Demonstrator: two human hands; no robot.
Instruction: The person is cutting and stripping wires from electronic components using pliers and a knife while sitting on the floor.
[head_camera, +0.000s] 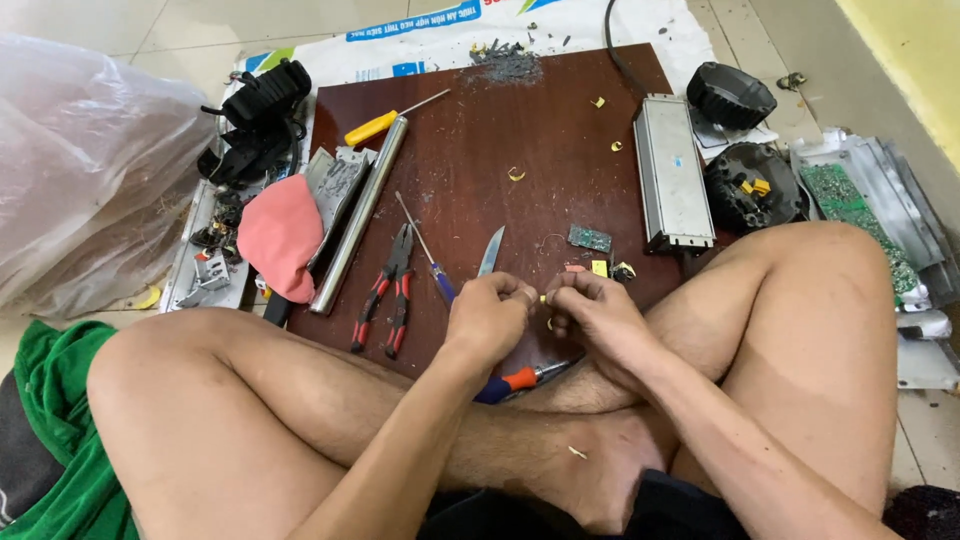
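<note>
White printed sheet (420, 40) with blue and green banner markings, flat on floor under far edge of brown board (500, 180). Small blue label (676, 160) on long grey metal casing (672, 172), board's right side. Clear plastic bag (80, 170) far left.

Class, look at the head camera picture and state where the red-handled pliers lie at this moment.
The red-handled pliers lie on the brown board, left of the left hand, between the metal tube and the blue-handled screwdriver.

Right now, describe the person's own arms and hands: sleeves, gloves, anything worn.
Both forearms are bare to the frame's lower edge, with no sleeves in view. The left hand and right hand wear no gloves. No watch or wristband shows on either wrist. Whether a finger carries a ring is too small to tell.
</note>
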